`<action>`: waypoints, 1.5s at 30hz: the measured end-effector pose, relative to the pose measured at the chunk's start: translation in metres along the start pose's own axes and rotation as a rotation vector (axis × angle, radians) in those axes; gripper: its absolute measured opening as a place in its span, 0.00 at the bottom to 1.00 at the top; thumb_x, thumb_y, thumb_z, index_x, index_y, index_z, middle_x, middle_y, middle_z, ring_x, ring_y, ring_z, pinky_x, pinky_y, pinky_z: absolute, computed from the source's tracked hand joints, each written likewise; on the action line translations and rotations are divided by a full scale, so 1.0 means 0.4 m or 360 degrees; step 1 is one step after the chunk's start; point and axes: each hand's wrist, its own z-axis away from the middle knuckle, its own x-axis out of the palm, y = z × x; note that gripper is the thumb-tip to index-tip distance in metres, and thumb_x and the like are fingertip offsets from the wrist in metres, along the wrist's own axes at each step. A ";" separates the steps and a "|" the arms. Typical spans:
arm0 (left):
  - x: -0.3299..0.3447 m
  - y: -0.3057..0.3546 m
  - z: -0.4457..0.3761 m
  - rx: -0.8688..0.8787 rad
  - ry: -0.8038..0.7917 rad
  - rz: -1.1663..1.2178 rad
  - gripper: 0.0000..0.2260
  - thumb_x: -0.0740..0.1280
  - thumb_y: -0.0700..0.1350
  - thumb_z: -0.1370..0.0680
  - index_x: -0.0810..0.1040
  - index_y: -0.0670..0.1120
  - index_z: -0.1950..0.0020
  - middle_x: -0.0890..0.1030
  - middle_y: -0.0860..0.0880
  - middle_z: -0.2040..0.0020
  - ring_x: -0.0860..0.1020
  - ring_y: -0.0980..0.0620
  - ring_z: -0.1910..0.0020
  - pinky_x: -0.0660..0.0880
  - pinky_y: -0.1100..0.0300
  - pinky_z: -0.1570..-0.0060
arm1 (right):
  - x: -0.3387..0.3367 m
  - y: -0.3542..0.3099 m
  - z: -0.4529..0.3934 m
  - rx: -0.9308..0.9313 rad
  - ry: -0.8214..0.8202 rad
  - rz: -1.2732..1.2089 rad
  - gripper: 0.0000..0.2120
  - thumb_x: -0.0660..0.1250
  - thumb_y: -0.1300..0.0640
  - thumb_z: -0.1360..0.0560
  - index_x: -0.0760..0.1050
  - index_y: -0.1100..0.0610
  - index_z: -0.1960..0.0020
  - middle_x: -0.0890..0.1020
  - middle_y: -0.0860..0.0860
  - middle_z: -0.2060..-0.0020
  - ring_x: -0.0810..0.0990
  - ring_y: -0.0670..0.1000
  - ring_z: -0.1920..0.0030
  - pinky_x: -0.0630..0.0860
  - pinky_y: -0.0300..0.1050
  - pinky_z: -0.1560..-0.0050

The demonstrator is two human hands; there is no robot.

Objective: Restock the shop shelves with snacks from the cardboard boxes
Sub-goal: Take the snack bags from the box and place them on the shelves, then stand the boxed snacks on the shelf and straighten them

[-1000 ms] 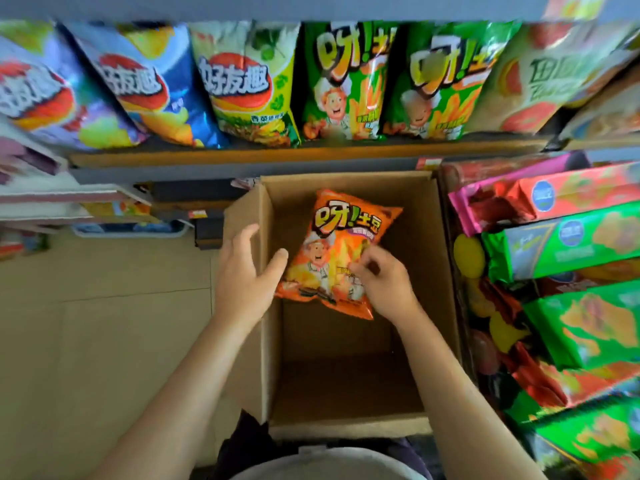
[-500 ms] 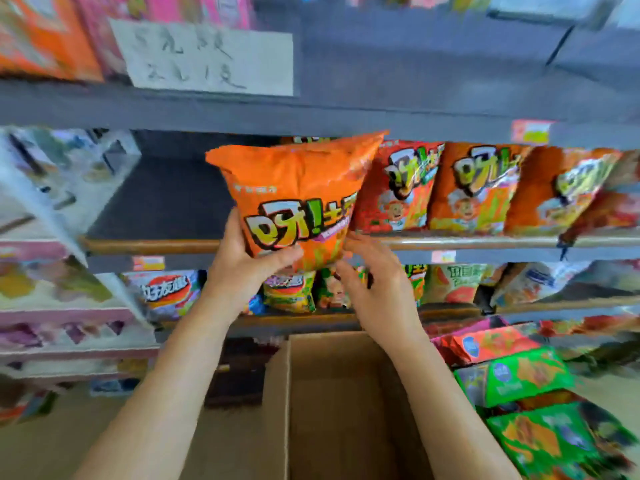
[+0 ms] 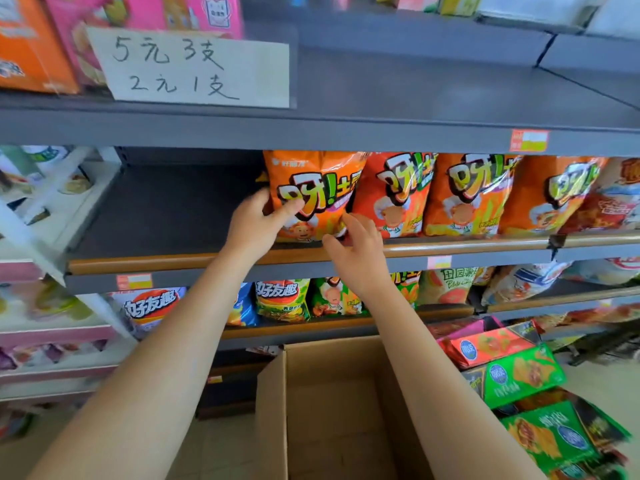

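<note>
An orange snack bag [image 3: 311, 188] stands upright on the grey middle shelf [image 3: 156, 263], at the left end of a row of like orange bags [image 3: 464, 195]. My left hand [image 3: 256, 220] grips its left edge, thumb across the front. The straight fingers of my right hand [image 3: 356, 244] touch the bag's lower right corner. The brown cardboard box [image 3: 270, 410] stands open below my arms, and no snack shows inside it.
A handwritten price sign [image 3: 201, 69] hangs on the shelf above. Green and blue snack bags [image 3: 280, 299] fill the shelf below. Green and red packets [image 3: 519, 375] are stacked in a display to the right of the box. A white rack [image 3: 52, 209] stands at left.
The orange bag went from the box up to the shelf and now stands beside the row. My view has risen with it. My right hand has loosened at the bag's bottom corner.
</note>
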 end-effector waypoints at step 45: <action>1.052 0.144 0.359 -0.0026 -0.1078 -0.1521 0.33 0.72 0.61 0.27 0.66 0.48 0.28 0.75 0.47 0.32 0.75 0.44 0.35 0.75 0.49 0.43 | -0.684 0.830 0.360 0.0756 -0.0557 0.0720 0.31 0.67 0.48 0.22 0.60 0.54 0.24 0.64 0.60 0.31 0.67 0.66 0.32 0.70 0.61 0.35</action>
